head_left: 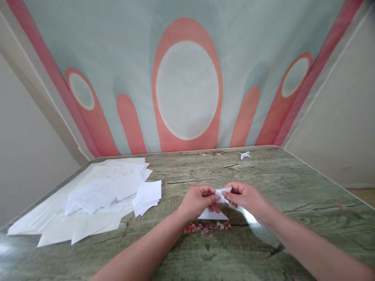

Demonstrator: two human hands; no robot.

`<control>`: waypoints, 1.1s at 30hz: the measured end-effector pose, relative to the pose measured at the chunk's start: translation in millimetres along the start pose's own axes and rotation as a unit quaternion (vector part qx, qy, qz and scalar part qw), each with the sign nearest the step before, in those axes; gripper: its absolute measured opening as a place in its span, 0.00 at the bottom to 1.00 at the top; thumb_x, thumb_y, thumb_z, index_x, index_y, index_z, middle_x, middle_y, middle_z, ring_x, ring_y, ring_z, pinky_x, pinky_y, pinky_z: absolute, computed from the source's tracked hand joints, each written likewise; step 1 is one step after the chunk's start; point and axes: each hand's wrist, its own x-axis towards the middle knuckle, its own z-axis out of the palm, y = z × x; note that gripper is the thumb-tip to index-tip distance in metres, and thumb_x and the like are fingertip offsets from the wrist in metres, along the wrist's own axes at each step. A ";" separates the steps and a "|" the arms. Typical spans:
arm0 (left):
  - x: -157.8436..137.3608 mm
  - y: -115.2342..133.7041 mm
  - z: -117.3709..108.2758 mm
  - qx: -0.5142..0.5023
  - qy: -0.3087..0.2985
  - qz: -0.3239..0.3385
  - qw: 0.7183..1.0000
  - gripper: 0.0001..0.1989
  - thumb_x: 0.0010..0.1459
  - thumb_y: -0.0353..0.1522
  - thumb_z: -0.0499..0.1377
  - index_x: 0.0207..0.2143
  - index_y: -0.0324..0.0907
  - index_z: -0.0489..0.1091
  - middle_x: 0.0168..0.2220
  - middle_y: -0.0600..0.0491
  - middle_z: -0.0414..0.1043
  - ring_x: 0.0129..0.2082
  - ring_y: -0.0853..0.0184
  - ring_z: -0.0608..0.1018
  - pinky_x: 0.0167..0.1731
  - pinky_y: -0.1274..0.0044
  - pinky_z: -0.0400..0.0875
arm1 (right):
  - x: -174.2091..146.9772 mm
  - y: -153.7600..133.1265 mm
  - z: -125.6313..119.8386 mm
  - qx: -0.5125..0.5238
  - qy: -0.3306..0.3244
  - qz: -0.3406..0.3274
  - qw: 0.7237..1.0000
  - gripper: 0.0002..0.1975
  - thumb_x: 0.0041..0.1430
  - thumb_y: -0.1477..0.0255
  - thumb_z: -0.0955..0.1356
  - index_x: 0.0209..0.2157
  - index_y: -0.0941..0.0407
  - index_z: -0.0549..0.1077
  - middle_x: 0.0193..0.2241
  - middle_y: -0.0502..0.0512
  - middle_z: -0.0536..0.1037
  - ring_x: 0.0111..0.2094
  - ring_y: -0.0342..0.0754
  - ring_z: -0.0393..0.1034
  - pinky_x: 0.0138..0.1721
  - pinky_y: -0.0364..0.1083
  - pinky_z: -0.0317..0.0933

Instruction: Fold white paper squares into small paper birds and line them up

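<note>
Between both hands is a small piece of folded white paper [224, 194], held up over the table. My left hand [202, 200] pinches its left side with thumb and fingers. On the other side, my right hand [243, 197] grips it, thumb pressed against the folds. The fingers cover part of the paper, so its full shape is hidden. Just below the hands, a white paper triangle [215, 215] lies on the table, its top partly behind the left fingers. Toward the back right sits a small folded paper figure [245, 155].
A wood-patterned table [293, 183] fills the lower view. On its left spreads a big pile of white paper sheets [58, 212], with a small stack of paper squares [148, 195] at its right side. A green and pink patterned hanging [187, 89] stands behind the table.
</note>
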 end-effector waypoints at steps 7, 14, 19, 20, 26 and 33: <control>-4.5 -1.9 9.3 0.091 0.016 -0.012 0.996 0.13 0.53 0.38 0.56 0.25 0.38 0.70 0.21 0.53 0.75 0.18 0.71 0.75 0.19 0.83 0.65 | -8.8 -4.5 7.5 -0.159 0.093 -0.017 0.983 0.12 0.54 0.61 0.67 0.29 0.55 0.76 0.24 0.50 0.76 0.26 0.45 0.67 0.28 0.42 0.57; -2.6 -3.3 10.7 0.057 0.019 -0.030 0.998 0.09 0.51 0.34 0.55 0.24 0.38 0.71 0.21 0.55 0.75 0.22 0.69 0.78 0.21 0.83 0.66 | -10.6 -3.1 15.7 -0.195 0.107 -0.062 0.973 0.10 0.56 0.64 0.66 0.30 0.53 0.77 0.27 0.51 0.79 0.29 0.48 0.70 0.33 0.44 0.60; -2.1 -8.1 15.5 0.041 0.055 -0.019 0.997 0.09 0.51 0.32 0.53 0.23 0.39 0.69 0.19 0.56 0.74 0.23 0.68 0.78 0.21 0.82 0.67 | -8.6 2.9 21.5 -0.197 0.130 -0.047 0.971 0.10 0.55 0.64 0.66 0.30 0.53 0.76 0.26 0.50 0.78 0.28 0.47 0.70 0.31 0.44 0.60; -2.0 -9.2 16.3 0.040 0.063 -0.017 0.997 0.08 0.51 0.32 0.53 0.22 0.39 0.68 0.19 0.56 0.74 0.22 0.68 0.79 0.21 0.82 0.67 | -8.1 3.7 22.1 -0.196 0.134 -0.045 0.970 0.10 0.55 0.64 0.66 0.30 0.54 0.76 0.26 0.50 0.78 0.28 0.47 0.70 0.32 0.44 0.60; 0.2 -13.8 15.9 0.016 0.050 -0.039 0.998 0.07 0.51 0.36 0.56 0.26 0.41 0.66 0.22 0.56 0.76 0.24 0.66 0.80 0.21 0.81 0.68 | -4.7 7.2 17.3 -0.093 0.089 -0.004 0.992 0.13 0.56 0.61 0.65 0.33 0.56 0.76 0.27 0.50 0.78 0.30 0.47 0.70 0.33 0.43 0.60; 0.0 -16.5 19.3 -0.056 0.044 -0.055 0.996 0.09 0.49 0.36 0.58 0.26 0.41 0.61 0.19 0.56 0.74 0.21 0.65 0.79 0.20 0.79 0.68 | -1.9 16.4 17.9 -0.029 0.058 0.002 0.998 0.14 0.56 0.61 0.66 0.31 0.58 0.75 0.25 0.50 0.75 0.28 0.45 0.67 0.31 0.43 0.59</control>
